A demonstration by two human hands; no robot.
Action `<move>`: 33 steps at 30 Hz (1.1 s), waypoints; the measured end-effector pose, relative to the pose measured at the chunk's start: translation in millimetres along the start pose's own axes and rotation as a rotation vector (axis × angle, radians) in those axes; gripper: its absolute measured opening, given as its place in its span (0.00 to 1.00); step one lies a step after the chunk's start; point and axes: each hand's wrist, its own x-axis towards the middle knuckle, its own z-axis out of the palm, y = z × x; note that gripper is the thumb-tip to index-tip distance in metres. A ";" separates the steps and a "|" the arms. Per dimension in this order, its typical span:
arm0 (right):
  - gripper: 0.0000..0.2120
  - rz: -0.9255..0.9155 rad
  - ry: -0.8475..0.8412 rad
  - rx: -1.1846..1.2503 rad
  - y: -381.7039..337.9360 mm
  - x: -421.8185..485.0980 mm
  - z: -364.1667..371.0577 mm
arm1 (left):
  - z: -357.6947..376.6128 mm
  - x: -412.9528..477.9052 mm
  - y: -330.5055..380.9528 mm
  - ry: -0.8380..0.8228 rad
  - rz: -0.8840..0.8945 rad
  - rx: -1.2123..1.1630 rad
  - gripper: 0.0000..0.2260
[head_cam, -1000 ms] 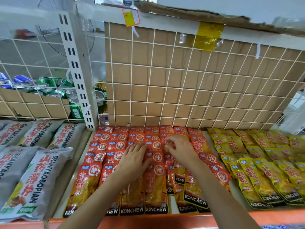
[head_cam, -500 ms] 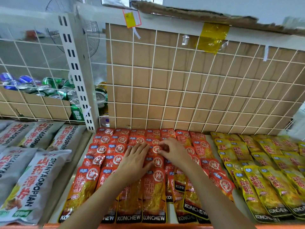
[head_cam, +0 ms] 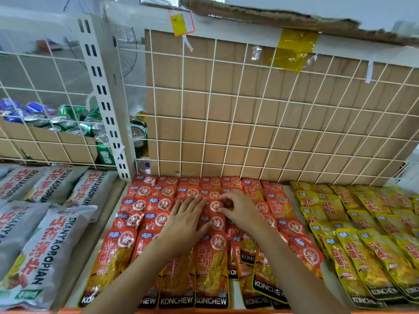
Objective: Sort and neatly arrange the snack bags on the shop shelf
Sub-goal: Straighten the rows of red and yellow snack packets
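Since a second ago my right hand (head_cam: 240, 209) has drawn nearer my left hand (head_cam: 183, 220), flat with straight fingers on the red snack bags (head_cam: 210, 264) mid-shelf; right fingertips pinch one bag (head_cam: 215, 206) by its top; I'd nudge gently, rows square

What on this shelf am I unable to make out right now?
Head view:
Red bags beneath the left hand and right hand: covered by them.
Right hand's grip: its curled fingers hide any pinch.
Grey bags: cut off by left edge.
Yellow bags: cut off by right edge.
Price tag: blurred.
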 end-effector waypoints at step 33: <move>0.20 0.080 -0.050 -0.198 45.8 -1.8 -39.5 | -31.1 89.8 22.1 -0.026 0.011 -0.100 0.15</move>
